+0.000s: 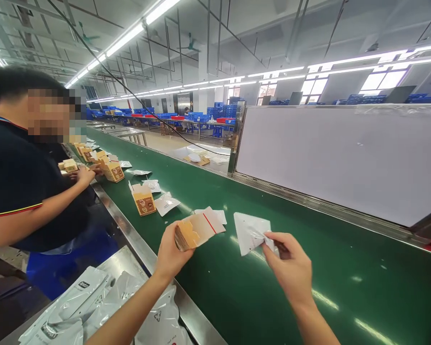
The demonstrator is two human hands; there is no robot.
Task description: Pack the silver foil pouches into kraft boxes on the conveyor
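My left hand (173, 251) is wrapped round a small yellow-brown cardboard box (196, 231), tilted over the green belt. The box's pale flap, crossed by a red strip, points to the right. Pinched between the thumb and fingers of my right hand (289, 258) is a white plastic pouch (252, 232), held a little to the right of the box. Behind the box, another white pouch (219, 217) lies partly hidden on the belt. Farther up, an upright open box (143, 199) stands with a white pouch (167, 204) beside it.
The green conveyor belt (345, 268) has a metal edge (143, 263) on my side. White packets (89, 287) pile up on a tray at lower left. A co-worker (25, 167) on the left handles boxes. Across the belt stands a large white panel (330, 158).
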